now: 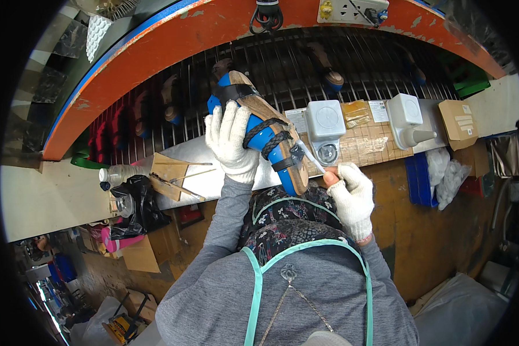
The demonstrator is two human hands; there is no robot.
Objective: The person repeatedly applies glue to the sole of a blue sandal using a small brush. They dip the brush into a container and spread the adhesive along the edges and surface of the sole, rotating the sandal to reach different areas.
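Observation:
My left hand, in a white knitted glove, is wrapped round a strappy sandal on a blue shoe last. The sandal is tilted, its tan sole turned toward the right and its dark braided straps crossing the last. Bare thumb and fingertips show from the white glove on my right hand. They pinch a thin white-handled stick tool, whose far end meets the sole's edge near the lower strap. That tip is too small to make out.
A metal roller conveyor behind carries other shoes on blue lasts. Along the ledge stand two white containers, a cardboard box and thin brushes on a board. A black bag hangs left; a blue bin sits right.

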